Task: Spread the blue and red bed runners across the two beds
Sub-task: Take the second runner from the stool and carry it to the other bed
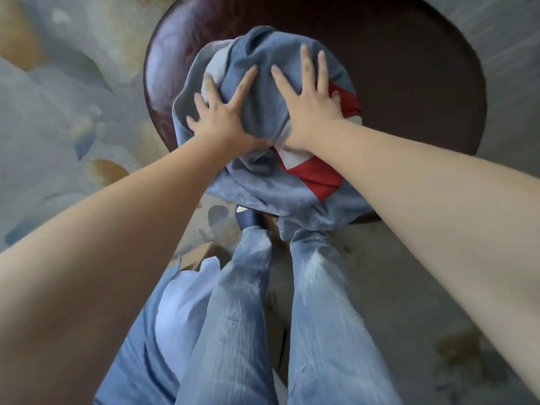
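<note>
A crumpled blue bed runner lies heaped on a round dark-brown table, one end hanging over the near edge. A red runner with a white backing shows from under the blue cloth on the right side of the heap. My left hand lies flat on the left of the heap with its fingers spread. My right hand presses on top of the blue cloth, fingers straight and spread. Neither hand grips the fabric.
The table stands on a grey carpet with orange and blue patches. My legs in light jeans and a dark shoe are right against the table's near edge. No bed is in view.
</note>
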Tool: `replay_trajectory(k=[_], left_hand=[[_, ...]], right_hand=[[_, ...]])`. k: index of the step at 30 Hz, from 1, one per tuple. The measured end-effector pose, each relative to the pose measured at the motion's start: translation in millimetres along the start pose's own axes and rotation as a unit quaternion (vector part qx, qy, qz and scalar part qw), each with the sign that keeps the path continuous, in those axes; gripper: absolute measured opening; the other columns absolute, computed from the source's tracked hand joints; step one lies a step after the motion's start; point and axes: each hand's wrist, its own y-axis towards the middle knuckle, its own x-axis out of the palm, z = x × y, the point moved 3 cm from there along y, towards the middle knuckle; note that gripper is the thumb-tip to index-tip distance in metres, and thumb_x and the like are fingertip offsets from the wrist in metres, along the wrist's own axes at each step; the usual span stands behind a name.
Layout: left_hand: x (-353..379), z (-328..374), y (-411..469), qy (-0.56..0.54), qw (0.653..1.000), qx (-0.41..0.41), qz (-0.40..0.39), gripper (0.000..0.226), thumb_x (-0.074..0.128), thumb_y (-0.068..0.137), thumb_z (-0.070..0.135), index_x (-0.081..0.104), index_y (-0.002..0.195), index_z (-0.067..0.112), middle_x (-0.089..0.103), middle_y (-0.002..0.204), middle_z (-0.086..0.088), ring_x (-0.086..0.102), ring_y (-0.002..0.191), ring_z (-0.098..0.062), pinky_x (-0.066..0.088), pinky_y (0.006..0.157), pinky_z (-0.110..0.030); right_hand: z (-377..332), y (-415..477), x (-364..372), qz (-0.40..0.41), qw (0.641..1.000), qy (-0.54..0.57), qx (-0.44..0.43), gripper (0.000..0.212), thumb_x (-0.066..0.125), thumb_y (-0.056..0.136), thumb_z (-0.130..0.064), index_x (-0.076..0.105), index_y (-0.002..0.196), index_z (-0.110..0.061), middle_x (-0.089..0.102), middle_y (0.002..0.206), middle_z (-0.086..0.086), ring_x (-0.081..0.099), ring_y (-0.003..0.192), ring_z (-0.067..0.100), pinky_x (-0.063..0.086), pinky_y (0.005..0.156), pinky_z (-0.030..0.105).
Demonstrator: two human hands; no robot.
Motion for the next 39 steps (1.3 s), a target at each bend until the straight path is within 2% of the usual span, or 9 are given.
replay_trajectory(k=[2,5,9,13,17,20,28,33,39], left_hand=[[9,-1,5,-0.025,1.000,-0.004,0.011,0.125,0.079,0.061,0.073,-0.009,0.150,0.065,0.008,0.161,-0.019,0.025,0.142,-0.047,0.038,0.110,-0.063],[18,2,12,-0.019,0.999,0.002,0.043,0.121,0.080,0.068,0.063,-0.003,0.156,0.056,0.024,0.148,-0.019,0.035,0.129,-0.045,0.044,0.097,-0.054],[25,9,18,-0.045,0.997,-0.001,0.062,0.108,0.078,0.076,0.037,0.005,0.155,0.052,0.028,0.142,-0.017,0.043,0.119,-0.041,0.044,0.083,-0.042],[41,16,12,-0.107,0.993,0.009,0.057,0.094,0.073,0.074,0.013,0.025,0.149,0.043,0.042,0.128,-0.016,0.055,0.092,-0.035,0.046,0.069,-0.039],[36,18,-9,-0.135,0.988,0.039,0.060,0.081,0.069,0.070,0.016,0.035,0.140,0.040,0.054,0.116,-0.010,0.060,0.087,-0.032,0.045,0.066,-0.038],[12,28,-41,-0.104,0.988,0.084,0.071,0.076,0.067,0.070,0.018,0.037,0.135,0.043,0.053,0.114,-0.002,0.059,0.090,-0.029,0.043,0.071,-0.038],[-126,75,-169,-0.102,0.966,0.175,0.163,0.078,0.071,0.068,0.021,0.037,0.135,0.041,0.057,0.116,0.000,0.061,0.100,-0.031,0.052,0.076,-0.043],[-228,117,-258,-0.043,0.945,0.232,0.227,0.069,0.070,0.069,0.026,0.038,0.128,0.044,0.056,0.102,0.003,0.063,0.086,-0.030,0.047,0.066,-0.037],[-336,158,-356,-0.009,0.909,0.263,0.323,0.065,0.069,0.072,0.030,0.037,0.127,0.046,0.060,0.110,0.005,0.065,0.091,-0.029,0.044,0.069,-0.033]], right_hand=[[-1,6,4,0.008,0.999,0.033,0.001,0.133,0.082,0.072,-0.048,-0.024,0.151,-0.045,-0.019,0.166,0.016,-0.005,0.152,0.045,0.041,0.103,0.065],[-9,15,8,0.031,0.999,0.038,0.008,0.138,0.087,0.068,-0.039,-0.024,0.149,-0.051,0.017,0.159,0.019,0.030,0.140,0.045,0.048,0.094,0.063],[-15,28,10,0.006,0.999,0.040,0.027,0.129,0.086,0.071,-0.033,-0.013,0.151,-0.053,0.027,0.147,0.016,0.034,0.133,0.042,0.048,0.096,0.061],[-21,34,4,-0.031,0.997,0.046,0.050,0.080,0.068,0.086,-0.014,0.024,0.149,-0.036,0.031,0.145,0.022,0.033,0.135,0.043,0.045,0.102,0.059],[-16,15,-7,-0.016,0.999,0.051,-0.007,0.041,0.055,0.094,-0.014,0.050,0.134,-0.021,0.051,0.139,0.020,0.048,0.130,0.040,0.046,0.103,0.046],[-5,-23,-29,0.029,0.994,0.108,0.017,0.027,0.054,0.096,-0.021,0.060,0.121,-0.016,0.060,0.129,0.019,0.055,0.122,0.039,0.047,0.096,0.040],[0,-145,-190,0.084,0.984,0.155,-0.002,0.029,0.068,0.080,-0.029,0.059,0.107,-0.024,0.064,0.117,0.016,0.060,0.114,0.039,0.056,0.089,0.047],[9,-228,-300,0.168,0.969,0.182,-0.011,0.014,0.064,0.089,-0.034,0.055,0.085,-0.023,0.069,0.101,0.012,0.065,0.097,0.033,0.047,0.072,0.032],[11,-315,-422,0.254,0.951,0.172,-0.028,0.015,0.065,0.085,-0.035,0.065,0.094,-0.022,0.072,0.096,0.007,0.067,0.095,0.030,0.053,0.077,0.033]])
